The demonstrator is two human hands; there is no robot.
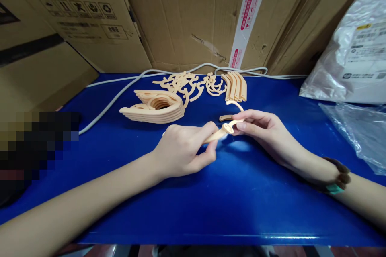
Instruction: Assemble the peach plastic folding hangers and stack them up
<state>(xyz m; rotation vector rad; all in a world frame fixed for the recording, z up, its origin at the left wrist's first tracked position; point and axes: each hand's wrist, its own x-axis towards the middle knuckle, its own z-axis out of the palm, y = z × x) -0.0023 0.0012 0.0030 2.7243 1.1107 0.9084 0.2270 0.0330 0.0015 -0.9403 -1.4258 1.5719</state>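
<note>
Closed around a beige plastic hanger arm [215,134] is my left hand [183,146], which hides most of that piece. A round end of the arm sticks out toward the right. My right hand [262,128] pinches a thin curved hanger hook [235,105], whose stem meets the round end of the arm. Just behind the hook, one loose hanger arm [225,118] lies on the blue table [205,204]. To the left rests a stack of curved hanger pieces [153,113]. A scattered pile of hooks [181,82] lies farther back.
More curved arms [236,86] stand side by side behind my right hand. A white cable [111,108] crosses the back of the table. Cardboard boxes [187,16] wall off the rear and left. Plastic bags [346,60] lie at right, a dark blurred object [36,148] at left.
</note>
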